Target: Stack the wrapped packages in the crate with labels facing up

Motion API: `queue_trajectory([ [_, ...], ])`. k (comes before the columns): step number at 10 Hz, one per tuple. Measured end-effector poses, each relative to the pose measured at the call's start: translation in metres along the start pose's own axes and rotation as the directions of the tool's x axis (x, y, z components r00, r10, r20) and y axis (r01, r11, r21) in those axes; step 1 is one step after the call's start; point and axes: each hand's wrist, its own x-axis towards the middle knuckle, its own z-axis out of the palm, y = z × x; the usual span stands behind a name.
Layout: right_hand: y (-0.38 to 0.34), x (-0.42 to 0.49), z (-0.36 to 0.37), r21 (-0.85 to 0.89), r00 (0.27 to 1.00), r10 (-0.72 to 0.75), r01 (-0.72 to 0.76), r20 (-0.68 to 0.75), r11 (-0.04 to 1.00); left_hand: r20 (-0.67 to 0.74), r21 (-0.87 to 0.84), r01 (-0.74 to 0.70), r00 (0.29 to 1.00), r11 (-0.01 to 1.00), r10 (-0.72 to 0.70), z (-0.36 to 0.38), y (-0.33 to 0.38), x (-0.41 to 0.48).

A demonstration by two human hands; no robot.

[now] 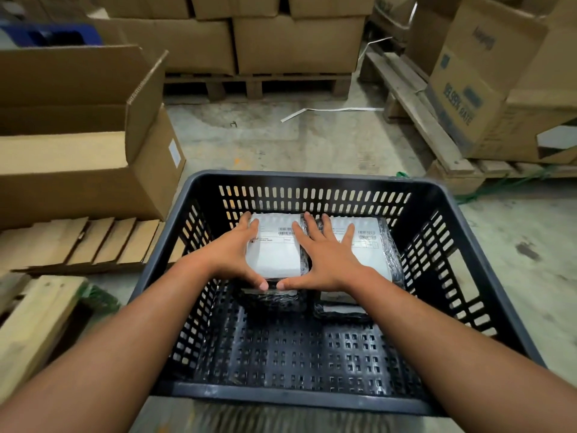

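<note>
A dark slotted plastic crate [312, 178] stands on the floor in front of me. Against its far wall lie two stacks of black-wrapped packages with white labels facing up. Both hands grip the top left package [274, 254]: my left hand [237, 251] on its left edge, my right hand [324, 257] on its right edge, thumbs meeting at the near edge. The right hand's fingers reach over the gap towards the right package [371, 242]. More wrapped packages show beneath each top one.
An open cardboard box [93, 170] sits left of the crate, with flattened cardboard [78, 242] before it. Wooden pallets loaded with cartons [296, 42] stand behind and to the right. A wooden block [37, 320] lies at near left.
</note>
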Motion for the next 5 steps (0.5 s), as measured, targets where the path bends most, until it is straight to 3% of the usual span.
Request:
queue_trajectory([
  [2,0.001,-0.004,0.000,0.089,0.999,-0.027,0.030,-0.042,0.996,-0.011,-0.054,0.011,1.000,0.999,-0.011,0.002,-0.002,-0.002],
  [3,0.000,-0.009,-0.016,0.284,0.996,0.020,0.007,-0.091,0.959,-0.022,-0.121,-0.002,1.000,0.993,-0.001,0.006,-0.002,-0.007],
  [4,-0.005,-0.016,-0.036,0.517,0.981,0.090,0.013,-0.174,0.856,-0.018,-0.188,-0.003,1.000,0.982,0.000,0.006,-0.004,-0.008],
  [5,-0.017,-0.027,-0.087,0.724,0.950,0.125,0.128,-0.285,0.678,-0.042,-0.354,0.026,0.998,0.935,-0.044,0.006,0.000,-0.011],
])
